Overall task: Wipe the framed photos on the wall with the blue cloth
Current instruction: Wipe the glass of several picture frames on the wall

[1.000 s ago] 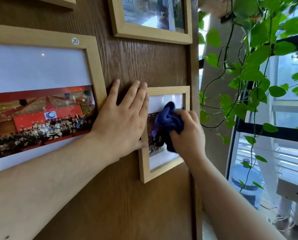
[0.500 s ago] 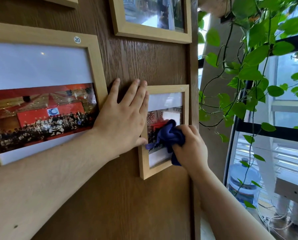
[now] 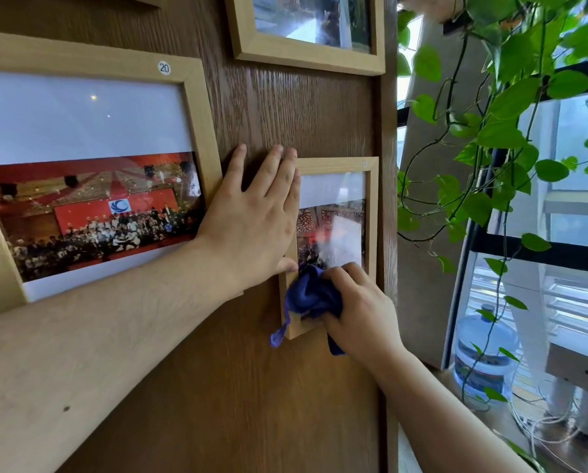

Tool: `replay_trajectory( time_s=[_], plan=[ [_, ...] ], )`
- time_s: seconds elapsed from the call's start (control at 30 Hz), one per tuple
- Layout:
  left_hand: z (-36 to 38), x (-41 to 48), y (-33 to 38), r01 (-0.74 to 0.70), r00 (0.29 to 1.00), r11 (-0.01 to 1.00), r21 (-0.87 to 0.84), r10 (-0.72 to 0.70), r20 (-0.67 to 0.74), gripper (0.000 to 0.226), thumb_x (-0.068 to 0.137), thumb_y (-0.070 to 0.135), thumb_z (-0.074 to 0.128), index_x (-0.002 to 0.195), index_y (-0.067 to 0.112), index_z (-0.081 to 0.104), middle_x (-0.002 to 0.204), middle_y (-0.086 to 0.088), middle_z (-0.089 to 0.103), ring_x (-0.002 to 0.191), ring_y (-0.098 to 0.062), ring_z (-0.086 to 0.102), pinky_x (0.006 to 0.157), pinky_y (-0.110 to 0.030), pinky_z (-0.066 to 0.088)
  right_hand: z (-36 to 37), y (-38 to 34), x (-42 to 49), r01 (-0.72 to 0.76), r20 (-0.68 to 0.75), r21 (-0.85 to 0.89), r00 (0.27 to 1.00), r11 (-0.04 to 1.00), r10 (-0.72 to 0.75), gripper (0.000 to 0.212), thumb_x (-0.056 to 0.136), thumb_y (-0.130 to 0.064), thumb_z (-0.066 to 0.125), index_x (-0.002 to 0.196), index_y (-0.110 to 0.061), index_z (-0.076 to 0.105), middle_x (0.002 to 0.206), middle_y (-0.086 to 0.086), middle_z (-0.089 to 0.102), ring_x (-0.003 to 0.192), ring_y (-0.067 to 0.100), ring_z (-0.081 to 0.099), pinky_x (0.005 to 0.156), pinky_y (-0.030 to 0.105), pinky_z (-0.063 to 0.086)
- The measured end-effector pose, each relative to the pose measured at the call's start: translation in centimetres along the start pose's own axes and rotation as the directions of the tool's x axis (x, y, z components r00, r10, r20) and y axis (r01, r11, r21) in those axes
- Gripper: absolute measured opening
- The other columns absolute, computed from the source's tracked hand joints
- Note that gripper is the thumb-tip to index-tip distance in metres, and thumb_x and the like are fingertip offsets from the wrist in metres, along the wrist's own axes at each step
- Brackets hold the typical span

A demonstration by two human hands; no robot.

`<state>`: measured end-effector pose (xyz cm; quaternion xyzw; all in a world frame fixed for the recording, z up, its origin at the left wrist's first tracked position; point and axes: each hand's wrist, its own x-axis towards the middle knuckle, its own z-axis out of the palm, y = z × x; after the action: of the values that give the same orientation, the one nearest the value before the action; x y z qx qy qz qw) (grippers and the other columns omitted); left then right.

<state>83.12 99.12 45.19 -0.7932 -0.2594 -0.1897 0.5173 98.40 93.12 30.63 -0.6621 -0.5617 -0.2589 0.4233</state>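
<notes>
A small light-wood framed photo [image 3: 371,213] hangs on the dark wood wall [image 3: 251,387]. My right hand [image 3: 361,312] presses a bunched blue cloth [image 3: 309,298] against the frame's bottom part, with a cloth tail hanging below the lower left corner. My left hand [image 3: 255,220] lies flat with fingers spread on the wall, its edge and thumb against the small frame's left side. A large framed photo [image 3: 91,172] marked 20 hangs to the left. Another framed photo [image 3: 306,32] hangs above.
A trailing green vine [image 3: 490,131] hangs just right of the wall's edge, in front of windows. A water jug [image 3: 483,349] stands on the floor at the lower right, with cables near it.
My right hand has slid the blue cloth down the small photo, from its upper glass to its bottom edge. My left hand has stayed in place against the frame.
</notes>
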Motion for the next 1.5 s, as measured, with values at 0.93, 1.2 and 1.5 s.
replay_trajectory(
  time_s=[0.93,1.2,1.5],
  plan=[
    [-2.7,-9.7,-5.8,0.003,0.985,0.994,-0.108,-0.021,-0.168,0.09,0.091,0.064,0.025,0.151,-0.002,0.01,0.162,-0.023,0.005,0.151,-0.036,0.001,0.12,-0.059,0.003,-7.0,-9.8,4.0,0.088,-0.204,0.019,0.976,0.996,-0.082,0.048,0.061,-0.016,0.073,0.107,-0.024,0.06,0.103,-0.002,0.058,0.085,0.024,0.057,0.058,0.035,0.047],
    [-4.4,-22.0,-14.3,0.047,0.984,0.989,-0.141,-0.07,-0.163,0.09,0.091,0.066,0.033,0.15,0.0,0.017,0.161,-0.023,0.016,0.151,-0.036,0.008,0.119,-0.061,0.012,-7.3,-22.7,2.5,0.122,-0.205,0.075,0.973,0.99,-0.105,0.045,0.064,-0.011,0.069,0.107,-0.024,0.06,0.1,-0.007,0.053,0.076,0.015,0.046,0.056,0.03,0.035],
    [-6.0,-37.1,-19.9,-0.026,0.989,0.961,-0.274,-0.015,-0.146,0.084,0.091,0.06,0.041,0.15,0.002,0.024,0.16,-0.021,0.023,0.149,-0.035,0.016,0.118,-0.057,0.021,-7.5,-36.5,-3.6,0.178,-0.113,-0.076,0.976,0.981,-0.186,0.046,0.066,-0.013,0.074,0.108,-0.021,0.058,0.102,0.0,0.056,0.08,0.024,0.055,0.052,0.036,0.048]
  ],
)
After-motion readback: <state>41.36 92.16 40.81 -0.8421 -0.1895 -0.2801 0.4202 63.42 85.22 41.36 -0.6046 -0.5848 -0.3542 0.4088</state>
